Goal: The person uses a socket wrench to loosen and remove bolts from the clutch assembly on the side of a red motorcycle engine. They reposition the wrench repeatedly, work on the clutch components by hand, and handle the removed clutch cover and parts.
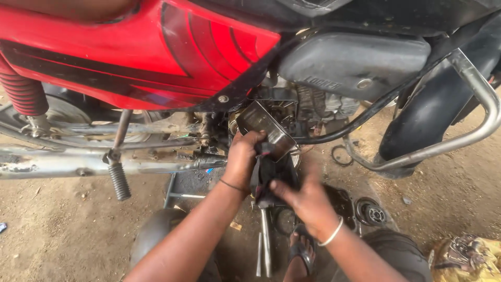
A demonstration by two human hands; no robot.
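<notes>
left hand (241,159) gripping cloth (267,172), right hand (308,201) pinching

Bare, dusty dirt ground (62,230) is carrying everything here. A round clutch-like part (371,212) is lying on it at lower right, a thin rubber ring (340,154) is resting right of centre, and long metal tools (265,245) are lying at bottom centre.

Both hands (276,175) clenched, forearms converging
</notes>
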